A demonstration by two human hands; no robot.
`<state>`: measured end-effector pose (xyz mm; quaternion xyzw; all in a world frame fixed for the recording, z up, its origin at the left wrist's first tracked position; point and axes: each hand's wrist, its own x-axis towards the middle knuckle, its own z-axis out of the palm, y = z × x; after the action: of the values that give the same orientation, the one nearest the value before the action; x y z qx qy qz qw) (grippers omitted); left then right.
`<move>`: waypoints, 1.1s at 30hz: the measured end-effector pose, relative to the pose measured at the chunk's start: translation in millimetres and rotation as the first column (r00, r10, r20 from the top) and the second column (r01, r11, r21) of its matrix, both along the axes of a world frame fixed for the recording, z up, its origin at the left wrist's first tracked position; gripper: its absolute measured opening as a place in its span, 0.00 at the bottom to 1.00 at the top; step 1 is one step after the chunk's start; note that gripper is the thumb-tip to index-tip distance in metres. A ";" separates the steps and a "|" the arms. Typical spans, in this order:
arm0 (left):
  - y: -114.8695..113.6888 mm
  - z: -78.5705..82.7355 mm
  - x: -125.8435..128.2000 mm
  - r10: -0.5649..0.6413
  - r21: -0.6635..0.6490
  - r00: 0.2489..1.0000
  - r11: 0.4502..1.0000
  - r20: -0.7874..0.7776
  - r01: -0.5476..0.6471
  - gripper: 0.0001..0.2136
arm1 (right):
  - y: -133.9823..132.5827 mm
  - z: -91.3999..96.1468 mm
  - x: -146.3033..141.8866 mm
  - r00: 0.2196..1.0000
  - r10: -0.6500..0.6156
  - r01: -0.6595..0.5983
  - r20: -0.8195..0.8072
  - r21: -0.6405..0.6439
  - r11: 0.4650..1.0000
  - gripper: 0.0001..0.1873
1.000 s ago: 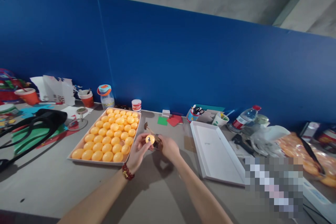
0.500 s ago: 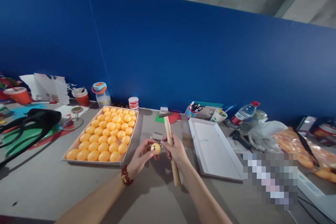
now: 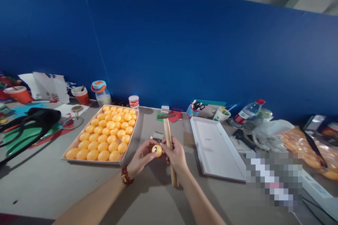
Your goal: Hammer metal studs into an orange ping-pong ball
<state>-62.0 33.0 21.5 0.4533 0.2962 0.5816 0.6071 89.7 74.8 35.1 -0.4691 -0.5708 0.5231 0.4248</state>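
My left hand [image 3: 141,158] pinches a small orange ball [image 3: 157,150] with a dark spot on it, held above the grey table. Right beside it, my right hand [image 3: 176,154] is wrapped round the wooden handle of a hammer [image 3: 167,134]. The hammer stands nearly upright, its metal head at the top and pointing away from me. Both hands meet at the ball, just right of a tray [image 3: 67,157] filled with several orange balls [image 3: 107,133].
An empty white tray [image 3: 216,147] lies to the right of my hands. Cups, a jar, a water bottle [image 3: 246,114], scissors in a holder and coloured paper line the blue wall. A black strap and green sheet lie at the left; a bag of orange balls [image 3: 303,146] sits far right.
A second ago the hammer lay low behind the ball; my right hand has since swung it upright. The left hand has kept hold of the ball, and the view has shifted slightly.
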 end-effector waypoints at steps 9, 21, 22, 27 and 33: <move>2.6 -5.9 -1.3 0.049 -0.049 0.998 0.998 0.034 -0.047 0.12 | 1.4 -2.9 6.7 0.997 0.045 -0.049 0.065 0.069 0.996 0.14; 2.3 -4.7 -4.2 0.048 -0.040 0.999 0.998 -0.025 -0.049 0.13 | 0.9 6.6 11.4 0.987 0.150 -0.150 0.066 -0.010 0.989 0.15; 2.4 -4.0 -4.3 0.049 -0.035 0.998 0.998 -0.028 -0.050 0.13 | 1.0 6.5 11.3 0.987 0.148 -0.148 0.061 -0.019 0.989 0.16; 1.2 0.3 -2.9 0.035 -0.001 0.999 0.999 -0.039 -0.035 0.14 | 2.9 3.2 11.3 0.991 0.125 -0.122 0.044 -0.070 0.990 0.16; 0.8 -2.3 -3.0 0.019 0.009 0.999 1.000 -0.030 -0.019 0.14 | 6.8 1.9 15.0 0.991 0.136 -0.134 0.013 -0.076 0.988 0.15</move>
<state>-65.0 33.8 19.1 0.4618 0.3072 0.5817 0.5950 104.7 81.6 37.0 -0.4497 -0.5850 0.5674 0.3655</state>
